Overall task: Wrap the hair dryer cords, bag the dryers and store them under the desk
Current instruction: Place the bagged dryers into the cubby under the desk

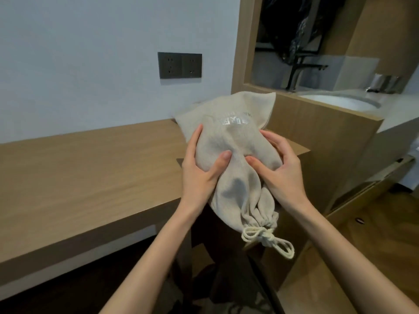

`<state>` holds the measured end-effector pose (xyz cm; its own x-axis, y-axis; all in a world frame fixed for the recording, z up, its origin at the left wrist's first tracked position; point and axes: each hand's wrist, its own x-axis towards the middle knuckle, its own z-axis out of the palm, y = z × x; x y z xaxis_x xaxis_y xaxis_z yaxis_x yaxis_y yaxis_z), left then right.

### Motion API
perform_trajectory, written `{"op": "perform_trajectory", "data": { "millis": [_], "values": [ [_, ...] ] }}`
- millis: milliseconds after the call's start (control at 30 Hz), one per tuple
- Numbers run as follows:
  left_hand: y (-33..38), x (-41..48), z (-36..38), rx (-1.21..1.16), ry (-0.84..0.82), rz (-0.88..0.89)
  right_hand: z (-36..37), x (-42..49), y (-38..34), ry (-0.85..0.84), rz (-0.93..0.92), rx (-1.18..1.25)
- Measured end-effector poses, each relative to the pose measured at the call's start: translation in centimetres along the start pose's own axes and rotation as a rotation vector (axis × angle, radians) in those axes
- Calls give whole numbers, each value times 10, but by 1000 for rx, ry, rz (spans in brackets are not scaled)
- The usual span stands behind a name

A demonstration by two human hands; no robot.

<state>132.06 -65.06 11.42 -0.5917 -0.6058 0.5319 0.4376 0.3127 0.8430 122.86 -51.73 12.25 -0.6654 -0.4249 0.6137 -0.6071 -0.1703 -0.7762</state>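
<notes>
Both hands, left hand [199, 168] and right hand [278, 168], clasp the tied drawstring bag [235, 177] at the counter [90, 168] edge, knotted cord [267, 240] hanging near her; probably steadying it for stowing below.

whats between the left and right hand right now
The beige drawstring bag: left hand and right hand grip its bulging middle from either side, in the head view.

I'm in what looks like a hotel room. Built-in wood desk [90, 166], dark socket panel [179, 65] above it, washbasin [340, 102] just past the partition [317, 134].
</notes>
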Motion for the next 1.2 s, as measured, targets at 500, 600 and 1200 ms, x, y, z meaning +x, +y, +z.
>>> {"op": "perform_trajectory", "data": {
  "millis": [500, 600, 1200],
  "values": [
    [-72, -100, 63, 101, -234, -205, -65, -120, 74, 180, 174, -117],
    [-87, -112, 66, 144, -253, -234, -67, -134, 87, 188, 211, -116],
    [-217, -138, 23, 279, -69, -624, -1, -121, 203, -281, 572, -89]
  ]
}}
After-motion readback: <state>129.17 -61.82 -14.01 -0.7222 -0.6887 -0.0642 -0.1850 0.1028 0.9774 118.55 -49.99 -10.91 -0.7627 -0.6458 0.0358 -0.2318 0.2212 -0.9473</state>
